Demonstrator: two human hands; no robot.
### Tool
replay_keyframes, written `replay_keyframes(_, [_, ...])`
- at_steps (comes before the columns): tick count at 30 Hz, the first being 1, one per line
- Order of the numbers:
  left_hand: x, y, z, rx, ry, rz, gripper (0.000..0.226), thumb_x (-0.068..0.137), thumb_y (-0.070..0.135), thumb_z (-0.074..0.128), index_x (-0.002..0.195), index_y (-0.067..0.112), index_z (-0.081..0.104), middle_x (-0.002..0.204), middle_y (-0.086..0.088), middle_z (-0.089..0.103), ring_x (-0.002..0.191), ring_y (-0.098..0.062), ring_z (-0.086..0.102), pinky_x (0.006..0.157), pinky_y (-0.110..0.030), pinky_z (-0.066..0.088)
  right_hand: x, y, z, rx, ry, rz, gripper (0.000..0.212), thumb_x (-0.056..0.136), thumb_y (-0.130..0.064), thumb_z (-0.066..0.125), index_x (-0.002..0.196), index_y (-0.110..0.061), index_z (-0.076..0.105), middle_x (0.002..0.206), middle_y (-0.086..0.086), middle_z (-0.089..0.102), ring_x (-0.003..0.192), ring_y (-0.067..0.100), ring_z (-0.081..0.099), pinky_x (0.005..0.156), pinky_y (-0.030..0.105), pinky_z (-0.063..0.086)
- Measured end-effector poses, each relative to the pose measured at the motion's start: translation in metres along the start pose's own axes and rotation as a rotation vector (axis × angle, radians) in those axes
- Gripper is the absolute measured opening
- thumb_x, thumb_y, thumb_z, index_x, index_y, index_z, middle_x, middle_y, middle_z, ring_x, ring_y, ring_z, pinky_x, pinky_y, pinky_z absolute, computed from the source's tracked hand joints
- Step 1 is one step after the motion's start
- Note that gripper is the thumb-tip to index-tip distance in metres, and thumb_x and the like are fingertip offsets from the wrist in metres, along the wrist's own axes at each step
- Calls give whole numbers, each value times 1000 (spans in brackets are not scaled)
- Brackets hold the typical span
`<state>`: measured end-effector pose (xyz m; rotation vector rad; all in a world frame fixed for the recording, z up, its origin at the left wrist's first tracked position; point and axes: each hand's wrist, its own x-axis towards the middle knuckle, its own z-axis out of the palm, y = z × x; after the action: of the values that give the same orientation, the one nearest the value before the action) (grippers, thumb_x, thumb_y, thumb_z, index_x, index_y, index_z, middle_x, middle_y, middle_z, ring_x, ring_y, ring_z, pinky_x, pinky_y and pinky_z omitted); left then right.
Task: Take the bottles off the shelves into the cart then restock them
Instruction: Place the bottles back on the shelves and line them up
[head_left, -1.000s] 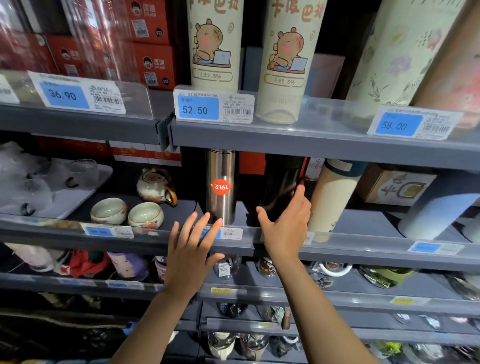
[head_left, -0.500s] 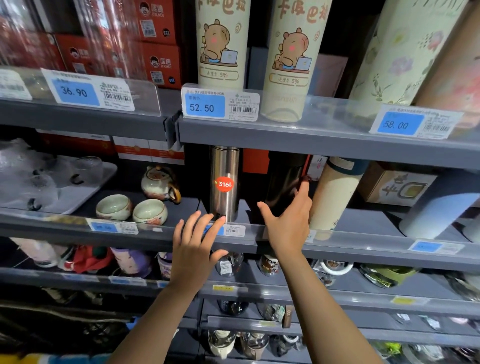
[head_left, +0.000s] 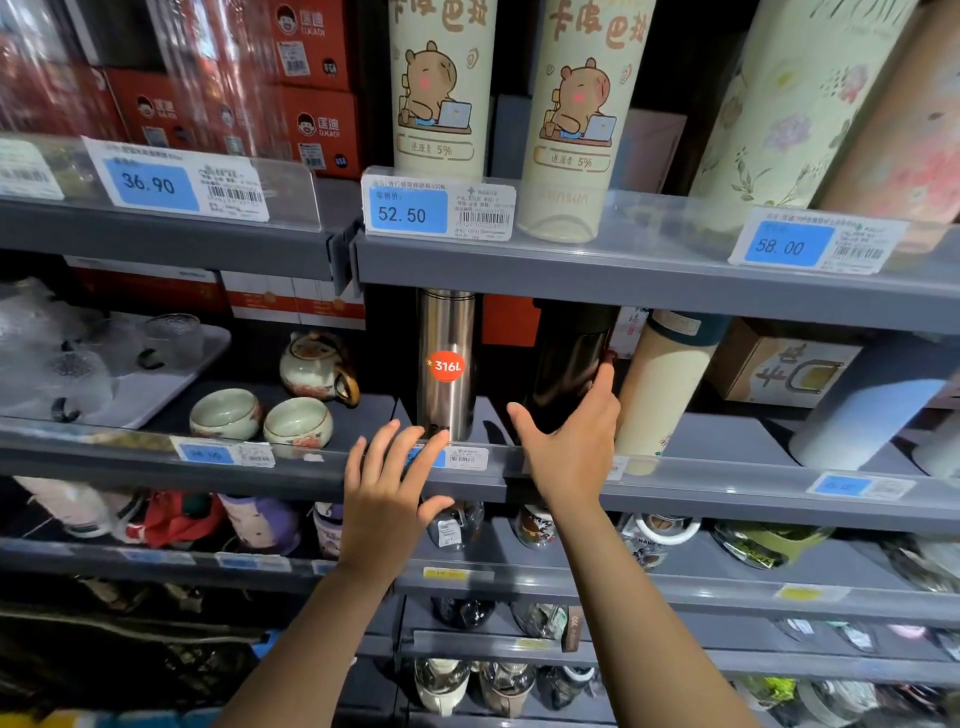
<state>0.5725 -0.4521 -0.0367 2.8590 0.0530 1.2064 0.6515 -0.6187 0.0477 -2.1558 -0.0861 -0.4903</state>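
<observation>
Right hand (head_left: 571, 447) reached, fingers (head_left: 605, 382) spread and gripping nothing, against the dark bottle (head_left: 569, 364) standing on the middle shelf (head_left: 727, 478); left hand (head_left: 387, 493) was open before the steel bottle (head_left: 447, 364). Best wrapped low, then lifted clear of the shelf lip.

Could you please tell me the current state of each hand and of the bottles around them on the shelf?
Left hand: open, fingers spread, holding nothing, just below the steel bottle.
Right hand: open, fingers against the dark bottle.
Steel bottle: upright on the shelf, red 316L sticker facing out.
Dark bottle: upright, not lifted.
Cream bottle: standing on the shelf, appears to lean in this wide view.
</observation>
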Motion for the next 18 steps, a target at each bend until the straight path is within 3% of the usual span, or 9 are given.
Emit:
replay_keyframes(3, [0, 0, 1, 1, 8, 3, 97, 50, 41, 93, 132, 21, 48, 121, -10, 62, 122, -31, 48, 99, -58, 43, 0, 7, -6, 107, -90, -12, 97, 82, -19, 73, 153, -17, 7, 155, 5, 27, 140, 22, 30, 114, 38, 29])
replay_keyframes(6, [1, -1, 1, 11, 8, 5, 97, 48, 41, 94, 132, 21, 48, 120, -10, 63, 122, -31, 48, 98, -58, 44, 2, 10, -8, 119, -103, 2, 94, 82, -13, 72, 153, -20, 10, 153, 3, 32, 138, 22, 34, 112, 39, 33])
replay_keyframes(11, [1, 0, 0, 7, 12, 6, 98, 49, 42, 93, 132, 21, 47, 120, -10, 63, 121, -30, 48, 98, -57, 43, 6, 1, 0, -28, 15, 56, 92, 77, -28, 80, 148, -15, 23, 136, 11, 41, 126, 26, 39, 99, 38, 40])
replay_keyframes(14, [1, 0, 0, 5, 25, 14, 97, 49, 41, 94, 132, 20, 48, 120, -11, 62, 121, -31, 48, 99, -57, 43, 3, -3, 6, -150, 62, 47, 92, 77, -38, 78, 146, -13, 24, 136, 13, 40, 123, 29, 41, 100, 38, 40])
replay_keyframes(18, [0, 0, 1, 1, 41, 16, 97, 50, 39, 94, 133, 19, 48, 121, -11, 61, 122, -31, 47, 99, -58, 42, -1, 0, 5, -102, 62, -11, 92, 78, -36, 76, 148, -10, 22, 140, 14, 39, 127, 28, 40, 105, 38, 36])
